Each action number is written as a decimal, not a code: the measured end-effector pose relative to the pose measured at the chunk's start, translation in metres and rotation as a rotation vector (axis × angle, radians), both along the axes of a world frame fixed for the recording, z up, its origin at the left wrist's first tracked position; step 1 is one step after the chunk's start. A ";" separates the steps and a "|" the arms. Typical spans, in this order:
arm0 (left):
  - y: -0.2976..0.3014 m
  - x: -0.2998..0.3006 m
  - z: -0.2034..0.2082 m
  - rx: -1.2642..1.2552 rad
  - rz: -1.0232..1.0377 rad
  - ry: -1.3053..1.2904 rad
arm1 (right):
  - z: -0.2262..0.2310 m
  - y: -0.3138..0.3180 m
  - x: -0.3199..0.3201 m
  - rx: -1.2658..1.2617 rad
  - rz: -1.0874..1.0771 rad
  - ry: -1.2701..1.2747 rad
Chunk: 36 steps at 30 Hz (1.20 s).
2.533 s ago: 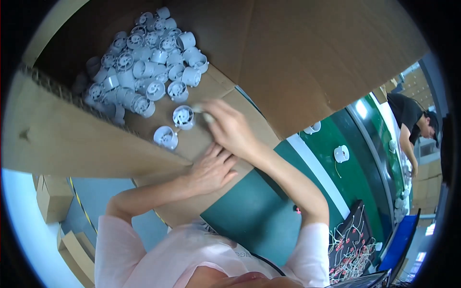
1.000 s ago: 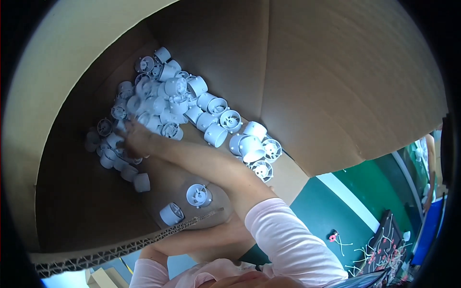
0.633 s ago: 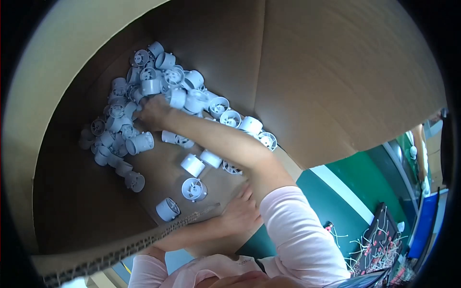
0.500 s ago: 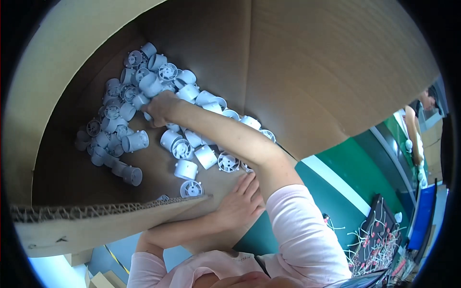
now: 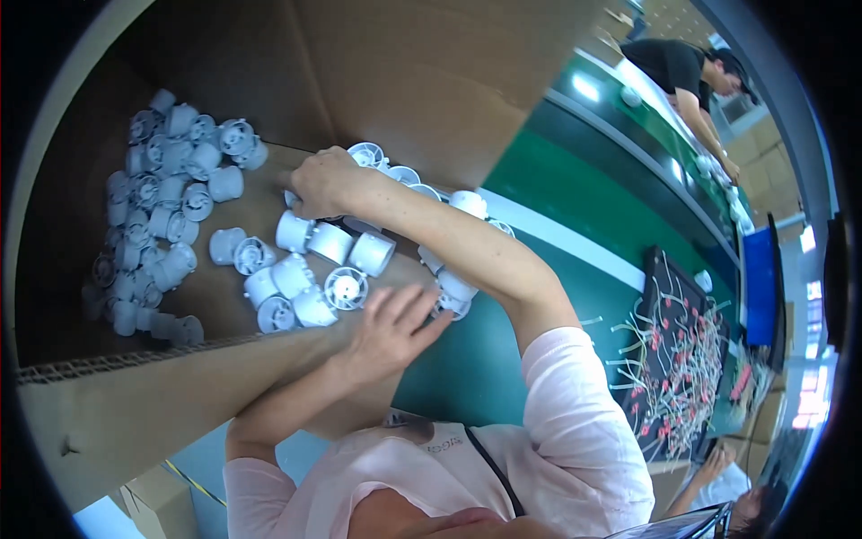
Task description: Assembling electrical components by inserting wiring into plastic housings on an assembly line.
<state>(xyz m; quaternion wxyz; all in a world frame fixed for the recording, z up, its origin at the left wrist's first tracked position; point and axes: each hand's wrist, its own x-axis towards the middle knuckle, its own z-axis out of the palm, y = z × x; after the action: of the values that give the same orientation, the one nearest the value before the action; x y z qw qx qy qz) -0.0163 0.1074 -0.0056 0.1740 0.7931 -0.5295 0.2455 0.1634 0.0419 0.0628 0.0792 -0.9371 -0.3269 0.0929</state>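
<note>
A big brown cardboard box [image 5: 431,63] lies on its side, open toward me. Several white round plastic fan-like parts [image 5: 162,207] are heaped deep inside, and a smaller group [image 5: 310,269] lies near the opening. My right hand [image 5: 325,180] reaches into the box with its fingers curled over a white plastic part [image 5: 292,199] at the edge of the near group. On the box's lower flap [image 5: 144,404], my left hand [image 5: 388,328] lies flat with its fingers spread, right beside the nearest parts and holding nothing.
The box stands on a green table [image 5: 548,269]. A black tray of red and white wired pieces [image 5: 687,359] sits to the right. Another person in a dark shirt [image 5: 682,72] works at the far end. Smaller cardboard boxes [image 5: 157,503] stand lower left.
My right hand has drawn back from the deep pile toward the opening, and several white parts have come along. The view has swung right, showing more table.
</note>
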 end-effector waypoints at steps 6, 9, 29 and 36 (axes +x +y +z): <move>-0.018 -0.010 0.004 -0.093 -0.123 -0.017 | -0.027 -0.017 -0.028 0.167 -0.104 -0.196; -0.039 -0.010 0.003 -0.009 -0.170 0.077 | -0.018 -0.033 -0.042 0.264 -0.115 -0.171; -0.057 -0.005 0.002 0.133 -0.181 0.314 | -0.027 -0.466 -0.550 -0.364 -2.459 -0.453; -0.055 -0.003 -0.001 0.176 -0.154 0.313 | -0.058 -0.572 -0.620 -0.010 -2.295 -0.325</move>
<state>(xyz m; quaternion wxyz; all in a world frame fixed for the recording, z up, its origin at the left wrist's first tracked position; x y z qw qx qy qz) -0.0191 0.0521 -0.0064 0.2023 0.7909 -0.5746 0.0580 -0.4567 -0.5299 0.0046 0.0702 -0.6841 0.7095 -0.1539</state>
